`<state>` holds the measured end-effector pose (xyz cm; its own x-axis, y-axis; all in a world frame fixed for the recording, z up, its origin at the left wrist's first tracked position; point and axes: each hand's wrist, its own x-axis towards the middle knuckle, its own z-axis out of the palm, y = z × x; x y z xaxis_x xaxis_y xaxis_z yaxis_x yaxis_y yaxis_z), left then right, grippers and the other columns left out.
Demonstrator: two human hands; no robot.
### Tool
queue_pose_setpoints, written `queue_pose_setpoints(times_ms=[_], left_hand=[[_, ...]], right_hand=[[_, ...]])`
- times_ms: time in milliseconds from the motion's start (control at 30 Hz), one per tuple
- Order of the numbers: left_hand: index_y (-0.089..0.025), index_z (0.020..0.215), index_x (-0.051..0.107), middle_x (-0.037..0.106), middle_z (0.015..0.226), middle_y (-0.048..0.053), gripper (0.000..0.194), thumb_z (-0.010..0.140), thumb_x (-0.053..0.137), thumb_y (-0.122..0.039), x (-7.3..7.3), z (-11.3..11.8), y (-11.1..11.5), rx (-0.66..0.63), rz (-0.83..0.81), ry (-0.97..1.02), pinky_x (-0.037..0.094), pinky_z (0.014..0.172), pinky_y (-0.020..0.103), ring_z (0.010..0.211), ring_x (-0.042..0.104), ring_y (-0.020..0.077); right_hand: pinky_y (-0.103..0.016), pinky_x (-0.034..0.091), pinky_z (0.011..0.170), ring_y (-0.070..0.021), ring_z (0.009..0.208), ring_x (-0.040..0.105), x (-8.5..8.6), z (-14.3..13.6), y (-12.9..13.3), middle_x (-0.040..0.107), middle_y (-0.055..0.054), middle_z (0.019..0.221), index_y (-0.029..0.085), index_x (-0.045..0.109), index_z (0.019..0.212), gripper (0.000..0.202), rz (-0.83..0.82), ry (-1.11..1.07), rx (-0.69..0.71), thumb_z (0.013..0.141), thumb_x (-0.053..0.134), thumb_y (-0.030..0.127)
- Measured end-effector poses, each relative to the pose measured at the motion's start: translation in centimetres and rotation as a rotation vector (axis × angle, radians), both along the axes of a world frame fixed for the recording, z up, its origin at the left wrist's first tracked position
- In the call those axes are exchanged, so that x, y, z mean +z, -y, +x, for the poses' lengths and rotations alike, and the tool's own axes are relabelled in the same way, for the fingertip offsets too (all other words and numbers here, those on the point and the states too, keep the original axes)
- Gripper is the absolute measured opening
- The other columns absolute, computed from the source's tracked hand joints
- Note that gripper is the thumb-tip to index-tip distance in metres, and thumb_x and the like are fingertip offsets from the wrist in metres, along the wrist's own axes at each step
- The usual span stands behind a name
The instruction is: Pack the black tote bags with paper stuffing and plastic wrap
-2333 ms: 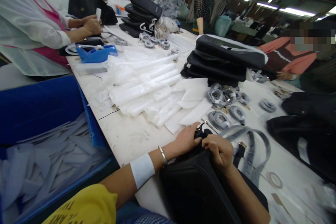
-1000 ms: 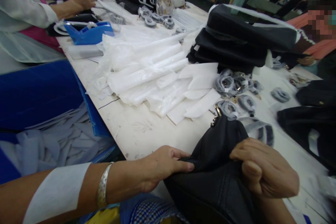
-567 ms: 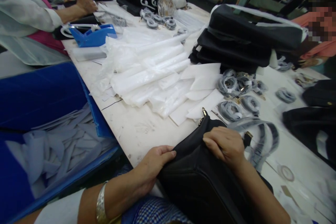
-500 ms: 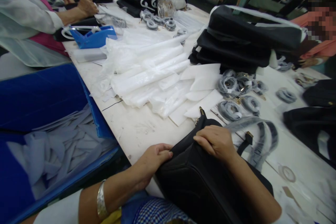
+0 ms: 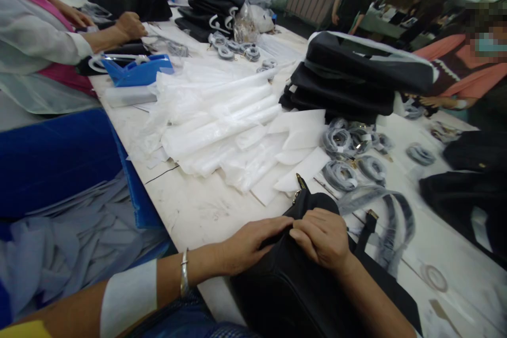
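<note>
A black handbag [image 5: 285,288] lies tilted at the table's near edge, against my lap. My right hand [image 5: 322,235] is closed over its upper edge, knuckles up. Beside it, my left hand [image 5: 251,243] grips the same edge with long, fairly straight fingers, the thumb lower on the near side. Its fingertips almost meet the right hand. A gold-coloured zip pull [image 5: 301,181] sticks up at the bag's far end. Just right of the bag lies a plastic-wrapped strap [image 5: 396,222] beside a black strap end with a metal buckle [image 5: 371,215].
White plastic bags and sheets [image 5: 222,127] spread over the mid-table. Coiled wrapped straps [image 5: 339,174] lie before a stack of black bags [image 5: 356,68]. A blue tape dispenser [image 5: 138,69] stands left, above a blue bin [image 5: 55,153] of grey-white strips. Co-workers' hands [image 5: 130,26] work opposite.
My left hand has slid forward and right along the bag's edge, close to my right hand. My right hand keeps its hold. The camera view has tilted upward.
</note>
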<state>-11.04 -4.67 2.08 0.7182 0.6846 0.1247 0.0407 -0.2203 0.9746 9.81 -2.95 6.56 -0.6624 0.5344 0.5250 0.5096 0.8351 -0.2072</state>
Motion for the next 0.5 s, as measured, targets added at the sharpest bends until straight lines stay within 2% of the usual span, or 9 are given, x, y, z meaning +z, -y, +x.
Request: queue_pose_setpoints(times_ms=[100, 267, 400, 500], left_hand=[[-0.023, 0.148, 0.037, 0.044, 0.151, 0.009, 0.054, 0.096, 0.047, -0.030, -0.8, 0.3, -0.5, -0.089, 0.065, 0.022, 0.034, 0.115, 0.039, 0.137, 0.044, 0.0227], [-0.024, 0.135, 0.052, 0.058, 0.134, 0.008, 0.048, 0.088, 0.058, -0.030, -1.5, 1.6, -2.0, -0.175, 0.228, -0.179, 0.044, 0.104, 0.035, 0.119, 0.057, 0.0252], [-0.022, 0.130, 0.056, 0.065, 0.115, 0.008, 0.036, 0.095, 0.047, -0.029, -2.5, 3.9, -2.9, -0.103, 0.313, -0.318, 0.050, 0.090, 0.034, 0.102, 0.062, 0.0242], [-0.023, 0.140, 0.047, 0.063, 0.120, 0.009, 0.042, 0.098, 0.045, -0.030, -3.0, 5.1, -2.8, -0.036, 0.375, -0.338, 0.050, 0.090, 0.035, 0.105, 0.061, 0.0241]], right_hand=[[-0.032, 0.029, 0.053, -0.0146, 0.052, 0.047, 0.7, -0.3, 0.2, 0.056, -0.002, 0.057, 0.015, 0.062, 0.076, 0.027, 0.026, 0.003, 0.038, 0.098, 0.049, 0.026], [-0.032, 0.031, 0.051, -0.0148, 0.051, 0.047, 0.5, -0.2, -0.3, 0.055, -0.002, 0.056, 0.016, 0.063, 0.078, 0.030, -0.040, 0.007, 0.076, 0.099, 0.046, 0.029], [-0.030, 0.041, 0.056, -0.0152, 0.059, 0.057, -0.1, 2.4, -1.9, 0.064, -0.003, 0.067, 0.018, 0.065, 0.086, 0.024, -0.219, -0.005, -0.031, 0.097, 0.049, 0.031], [-0.035, 0.052, 0.078, -0.0186, 0.077, 0.067, -0.3, 5.5, -2.9, 0.072, -0.004, 0.081, 0.020, 0.067, 0.095, 0.022, -0.329, 0.012, -0.121, 0.097, 0.048, 0.032]])
